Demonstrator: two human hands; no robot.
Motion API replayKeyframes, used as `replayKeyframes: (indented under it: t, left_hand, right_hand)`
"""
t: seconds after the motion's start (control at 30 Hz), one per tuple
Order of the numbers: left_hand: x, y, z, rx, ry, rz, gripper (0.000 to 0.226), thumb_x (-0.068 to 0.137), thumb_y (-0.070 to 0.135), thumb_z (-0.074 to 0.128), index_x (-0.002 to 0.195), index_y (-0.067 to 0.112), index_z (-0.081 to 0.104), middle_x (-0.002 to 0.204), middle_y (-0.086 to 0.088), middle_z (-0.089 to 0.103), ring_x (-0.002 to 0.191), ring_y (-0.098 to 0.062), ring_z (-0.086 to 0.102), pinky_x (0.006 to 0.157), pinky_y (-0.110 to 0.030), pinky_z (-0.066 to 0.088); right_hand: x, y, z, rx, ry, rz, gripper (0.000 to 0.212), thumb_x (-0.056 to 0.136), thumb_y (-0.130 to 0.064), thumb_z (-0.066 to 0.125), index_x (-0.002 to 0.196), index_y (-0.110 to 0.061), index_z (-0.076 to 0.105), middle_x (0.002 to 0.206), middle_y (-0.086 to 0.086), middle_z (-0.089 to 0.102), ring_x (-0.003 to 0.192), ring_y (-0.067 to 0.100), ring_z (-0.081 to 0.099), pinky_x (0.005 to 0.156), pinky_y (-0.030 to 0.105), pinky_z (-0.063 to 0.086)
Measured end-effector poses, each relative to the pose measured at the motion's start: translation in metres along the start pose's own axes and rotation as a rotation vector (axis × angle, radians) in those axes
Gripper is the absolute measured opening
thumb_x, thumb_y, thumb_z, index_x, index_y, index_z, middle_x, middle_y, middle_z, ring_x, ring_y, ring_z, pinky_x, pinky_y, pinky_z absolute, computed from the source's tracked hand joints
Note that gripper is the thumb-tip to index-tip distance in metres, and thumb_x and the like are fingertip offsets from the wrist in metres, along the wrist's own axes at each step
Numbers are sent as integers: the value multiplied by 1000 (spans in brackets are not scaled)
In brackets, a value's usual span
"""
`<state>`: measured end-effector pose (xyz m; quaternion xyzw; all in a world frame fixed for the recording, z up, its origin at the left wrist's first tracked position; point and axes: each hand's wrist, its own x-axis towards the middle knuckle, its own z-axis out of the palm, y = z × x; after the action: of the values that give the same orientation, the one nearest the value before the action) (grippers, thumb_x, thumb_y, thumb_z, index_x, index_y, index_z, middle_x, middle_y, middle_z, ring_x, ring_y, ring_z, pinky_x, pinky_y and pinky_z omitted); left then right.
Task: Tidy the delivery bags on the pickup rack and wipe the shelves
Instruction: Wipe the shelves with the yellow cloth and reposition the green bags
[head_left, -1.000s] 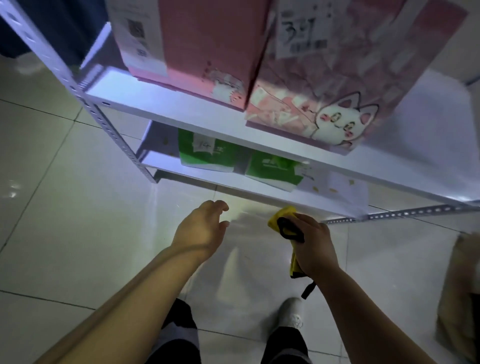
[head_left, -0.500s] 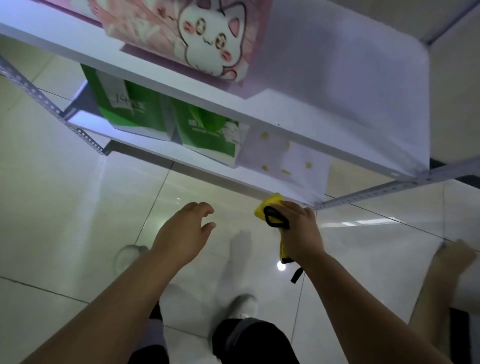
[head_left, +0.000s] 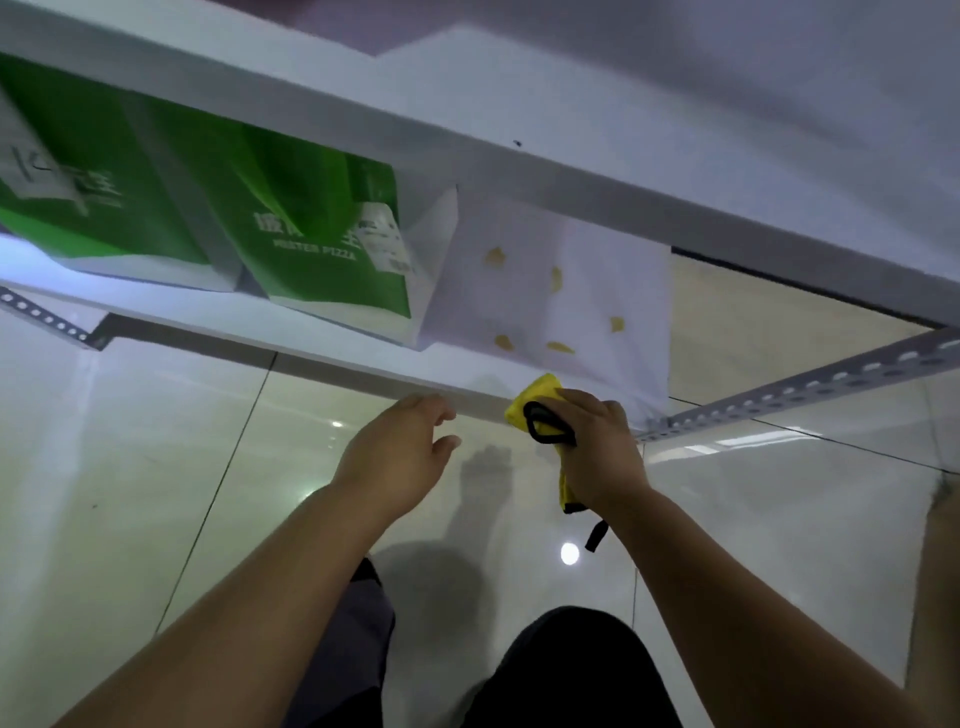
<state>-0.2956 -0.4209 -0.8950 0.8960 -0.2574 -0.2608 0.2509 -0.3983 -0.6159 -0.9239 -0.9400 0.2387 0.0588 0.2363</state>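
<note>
Spanning the whole upper part of the view, the rack (head_left: 571, 171) shows two white shelves held by perforated grey metal rails, all standing on a glossy tiled floor (head_left: 130, 493). On the lower shelf (head_left: 332, 358) stand three bags in a row. The left green bag (head_left: 88, 171) carries a white slip with handwriting too blurred to read. Just beside it, the second green bag (head_left: 317, 234) has white lettering and a printed receipt stuck near its right edge. Next comes a white bag (head_left: 561, 291) dotted with small yellow marks, its left side touching the second green bag. Below the shelf edge, both forearms reach forward from the bottom of the frame, over dark trousers (head_left: 566, 670). The left hand (head_left: 400, 457) is empty, its fingers loosely curled and spread, with the fingertips at the front lip of the lower shelf; whether they touch it cannot be told. The right hand (head_left: 597, 447) is clenched around a yellow cloth (head_left: 537, 395) with black trim, whose bunched top presses against the shelf's front edge just below the white bag, while a black strap dangles under the wrist.
</note>
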Motion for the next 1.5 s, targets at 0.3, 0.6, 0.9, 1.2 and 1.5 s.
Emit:
replayKeyframes:
  t: [0.3, 0.6, 0.9, 1.2, 1.5]
  left_hand:
    - [84, -38, 48, 117, 150, 173, 27, 94, 26, 49, 117, 16, 59, 119, -2, 55, 105, -23, 54, 79, -28, 39]
    - [108, -43, 57, 185, 177, 144, 25, 92, 25, 50, 112, 18, 63, 115, -2, 52, 102, -25, 54, 84, -32, 43]
    - [121, -51, 62, 312, 70, 125, 27, 94, 23, 45, 117, 20, 60, 126, 0, 51, 113, -20, 51, 93, -33, 42]
    - [138, -45, 69, 269, 39, 185, 22, 89, 14, 51, 97, 20, 70, 115, -1, 57, 106, -19, 53, 85, -31, 46]
    - [152, -37, 78, 311, 107, 268, 36, 90, 35, 54, 121, 18, 59, 125, 2, 56, 112, -20, 52, 90, -32, 44]
  right_hand:
    - [89, 15, 38, -31, 239, -186, 60, 71, -11, 40, 128, -17, 58, 137, 10, 51, 106, 43, 43, 86, 48, 45]
    - [125, 17, 68, -63, -59, -127, 45, 90, -62, 32, 134, -52, 38, 156, -14, 12, 139, 23, 12, 110, 39, 7]
    - [113, 28, 91, -215, 197, -311, 37, 86, -55, 39, 116, -43, 58, 140, -7, 47, 112, 34, 48, 91, 45, 34]
    - [154, 69, 59, -214, 260, 242, 36, 96, -47, 33, 131, -40, 38, 152, -5, 23, 125, 33, 29, 97, 43, 24]
    - [104, 88, 63, -327, 160, -131, 50, 87, -62, 19, 130, -51, 39, 152, -13, 24, 126, 27, 28, 99, 38, 22]
